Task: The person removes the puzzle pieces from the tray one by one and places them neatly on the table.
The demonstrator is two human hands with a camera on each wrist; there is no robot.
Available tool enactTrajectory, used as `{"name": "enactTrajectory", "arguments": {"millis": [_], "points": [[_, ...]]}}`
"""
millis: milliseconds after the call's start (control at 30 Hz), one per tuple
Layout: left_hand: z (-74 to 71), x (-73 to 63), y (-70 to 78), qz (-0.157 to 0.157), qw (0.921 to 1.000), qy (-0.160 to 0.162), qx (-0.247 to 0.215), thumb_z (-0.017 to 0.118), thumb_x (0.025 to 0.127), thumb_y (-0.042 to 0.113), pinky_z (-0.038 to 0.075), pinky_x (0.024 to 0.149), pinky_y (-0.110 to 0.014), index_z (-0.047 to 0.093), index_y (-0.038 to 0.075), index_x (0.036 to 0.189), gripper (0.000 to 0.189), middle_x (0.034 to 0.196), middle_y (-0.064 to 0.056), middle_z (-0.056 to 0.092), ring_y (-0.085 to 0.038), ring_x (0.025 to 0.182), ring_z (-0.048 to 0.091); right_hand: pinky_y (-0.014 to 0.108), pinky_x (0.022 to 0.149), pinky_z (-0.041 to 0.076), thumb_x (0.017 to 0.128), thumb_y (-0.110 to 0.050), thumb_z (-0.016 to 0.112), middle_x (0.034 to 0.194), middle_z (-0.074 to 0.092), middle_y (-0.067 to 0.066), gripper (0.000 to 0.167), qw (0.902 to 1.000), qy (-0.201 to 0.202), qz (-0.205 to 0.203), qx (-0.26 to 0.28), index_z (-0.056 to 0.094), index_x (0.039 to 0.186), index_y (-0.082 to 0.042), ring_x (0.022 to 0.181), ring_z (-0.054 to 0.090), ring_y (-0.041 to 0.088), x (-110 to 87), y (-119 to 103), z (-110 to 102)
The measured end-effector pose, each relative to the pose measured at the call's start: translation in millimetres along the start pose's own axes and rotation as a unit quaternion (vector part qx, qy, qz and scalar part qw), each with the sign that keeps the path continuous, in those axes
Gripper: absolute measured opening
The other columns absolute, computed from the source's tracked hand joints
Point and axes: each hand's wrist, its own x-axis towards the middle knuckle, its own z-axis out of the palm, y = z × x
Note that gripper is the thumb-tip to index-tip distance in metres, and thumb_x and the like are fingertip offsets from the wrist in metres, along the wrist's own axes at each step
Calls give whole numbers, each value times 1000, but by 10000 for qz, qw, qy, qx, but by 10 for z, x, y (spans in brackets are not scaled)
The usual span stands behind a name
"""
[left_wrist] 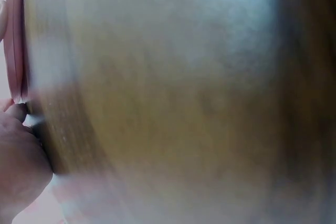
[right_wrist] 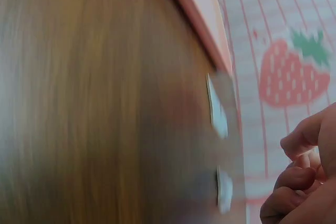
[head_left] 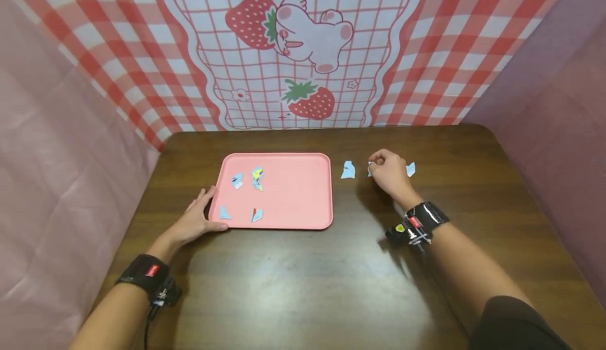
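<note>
- A dark sleeve (head_left: 513, 323) fills the lower right.
- Right of centre, the right hand (head_left: 390, 175) curls its fingers at a blue scrap (head_left: 370, 169); whether pinching, I cannot tell.
- The left hand (head_left: 194, 221), spread, touches the pink tray (head_left: 293, 197).
- Picking up scraps seems in hand; a light fingertip grip is needed.
- Red tags (head_left: 152, 270) unreadable.

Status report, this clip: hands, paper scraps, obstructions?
Left hand touching pink tray, near-left corner. Right hand at a blue scrap, grip unclear. Four scraps on tray. Another scrap between right hand and tray; nothing evidently blocking.
</note>
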Motion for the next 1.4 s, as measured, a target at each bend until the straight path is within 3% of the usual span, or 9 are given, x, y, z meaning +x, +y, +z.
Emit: {"name": "enactTrajectory", "arguments": {"millis": [533,933,1400], "points": [[6,17,-5,100,9999,75,24,89,76,33,2,112,-73,14,6,162,118,166,-25,2,-52,149,-6,33,64,43,84,-8,63,74,58,3,13,9938,-826,-693,281,72,92,-6,70,55,21,-177,-581,582],[7,15,6,106,9999,88,83,89,76,33,3,112,-73,14,5,162,118,166,-26,4,-53,148,-4,29,61,44,85,-10,68,71,57,0,6,9772,-1761,-1147,286,72,89,-8,65,53,15,-451,-997,986],[9,5,-1,150,9998,77,71,89,76,34,3,112,-72,13,5,162,119,166,-24,6,-52,149,-5,29,66,46,87,-20,75,74,62,-2,10,9686,-2229,-1089,139,73,89,-10,71,58,14,-745,-1383,1366]]}}
